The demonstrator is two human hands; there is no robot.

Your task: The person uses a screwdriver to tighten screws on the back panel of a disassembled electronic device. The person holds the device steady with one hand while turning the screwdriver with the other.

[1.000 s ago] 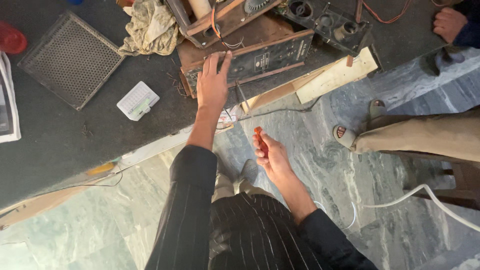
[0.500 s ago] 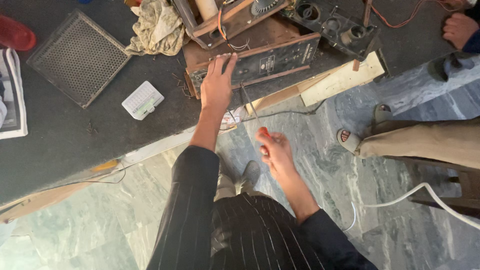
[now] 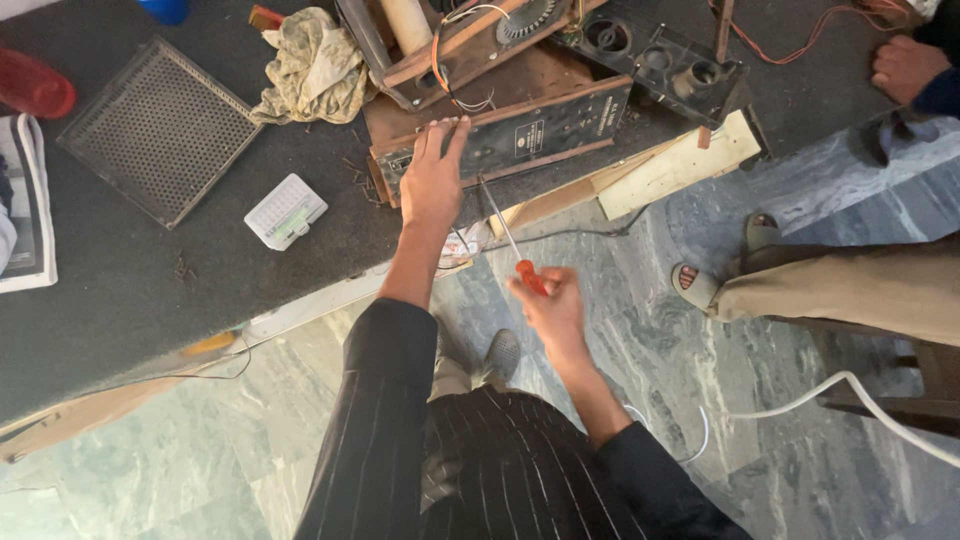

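Right hand (image 3: 553, 305) closed around orange-handled screwdriver (image 3: 510, 243), shaft angled up toward the desk (image 3: 120, 290) front edge, left hand (image 3: 432, 180) flat and open on old wooden radio chassis (image 3: 500, 125) near that edge, white plastic box (image 3: 286, 211) left, metal mesh grille (image 3: 160, 130) beyond, crumpled rag (image 3: 312, 68) at the far edge

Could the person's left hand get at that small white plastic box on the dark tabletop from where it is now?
Probably yes. The left hand rests on the brown wooden device casing; the small white plastic box lies beside it on the dark tabletop, with nothing between.
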